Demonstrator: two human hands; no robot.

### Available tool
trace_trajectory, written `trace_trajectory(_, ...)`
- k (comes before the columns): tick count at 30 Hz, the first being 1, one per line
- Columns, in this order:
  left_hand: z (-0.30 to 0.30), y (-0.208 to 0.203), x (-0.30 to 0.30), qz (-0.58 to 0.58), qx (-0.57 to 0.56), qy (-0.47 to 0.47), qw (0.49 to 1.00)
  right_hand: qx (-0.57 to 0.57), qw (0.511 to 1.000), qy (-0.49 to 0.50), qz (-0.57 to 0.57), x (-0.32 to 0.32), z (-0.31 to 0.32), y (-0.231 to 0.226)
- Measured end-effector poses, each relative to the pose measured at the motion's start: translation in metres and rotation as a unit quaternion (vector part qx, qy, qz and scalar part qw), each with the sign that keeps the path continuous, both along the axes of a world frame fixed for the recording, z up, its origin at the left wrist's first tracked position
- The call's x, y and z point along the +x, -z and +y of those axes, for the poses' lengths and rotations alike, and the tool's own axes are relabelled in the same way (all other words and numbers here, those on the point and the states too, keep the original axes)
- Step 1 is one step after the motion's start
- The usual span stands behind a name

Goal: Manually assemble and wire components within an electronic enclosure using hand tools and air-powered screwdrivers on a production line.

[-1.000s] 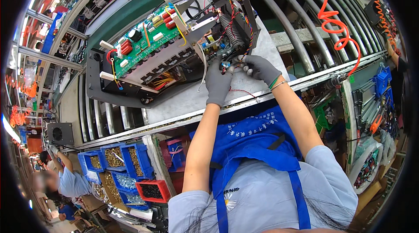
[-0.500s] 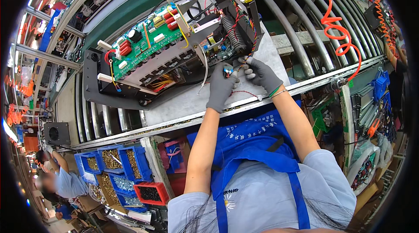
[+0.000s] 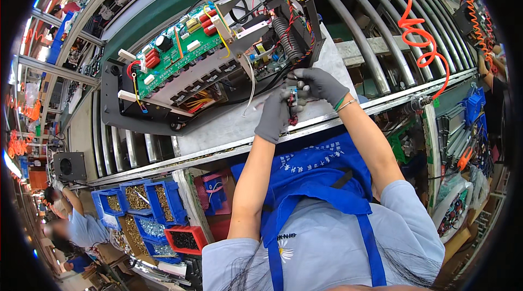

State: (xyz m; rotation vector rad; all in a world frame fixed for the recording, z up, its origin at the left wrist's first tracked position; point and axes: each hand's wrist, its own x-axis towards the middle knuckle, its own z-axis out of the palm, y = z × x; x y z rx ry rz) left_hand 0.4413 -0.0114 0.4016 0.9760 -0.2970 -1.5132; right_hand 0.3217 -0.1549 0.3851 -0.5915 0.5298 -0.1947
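1. Small part, blue and pale: in front of the open chassis, above the pale tabletop, between the two hands. Its exact form is too small to tell.
2. Left hand, grey glove: grip narrow, fingers closed on the small part. Shifted slightly toward the near edge since half a second ago.
3. Right hand, grey glove: fingers bent close, tips beside the part; whether its grip holds anything, cannot tell.
4. Red lead: changed. Earlier it trailed rightward over the tabletop; now bunched just below the left fingers.
5. Green circuit board: unchanged, mounted on the chassis, untouched.
6. White wire: loose end hanging, unchanged, left of the hands.
7. Bearing, as judged: lead and part appear gathered for close two-handed handling; attachment to the chassis cannot be confirmed.
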Motion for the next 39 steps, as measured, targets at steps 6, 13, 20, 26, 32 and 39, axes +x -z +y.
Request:
trace_trajectory(6,-0.01,0.007,-0.005,0.085,-0.094,0.047,0.991,-0.364,0.906,-0.007,0.215,0.003,0.012,-0.035)
trace_trajectory(13,-0.013,-0.004,-0.008,-0.577,-0.038,-0.005,0.816,-0.368,0.909,0.094,0.169,-0.014,0.007,-0.018)
trace_trajectory(20,-0.01,0.002,-0.004,-0.592,-0.029,-0.019,0.806,-0.232,0.95,0.021,0.207,-0.01,0.009,-0.021)
trace_trajectory(26,-0.002,0.019,0.009,-0.208,-0.054,-0.084,0.973,-0.153,0.97,0.024,0.187,-0.008,0.009,-0.014)
trace_trajectory(32,-0.003,0.026,0.006,-0.194,-0.096,-0.071,0.974,-0.185,0.965,0.028,0.186,-0.01,0.014,-0.02)
trace_trajectory(39,-0.012,0.012,-0.01,-0.472,0.042,-0.116,0.873,-0.24,0.948,0.018,0.207,-0.003,0.019,-0.012)
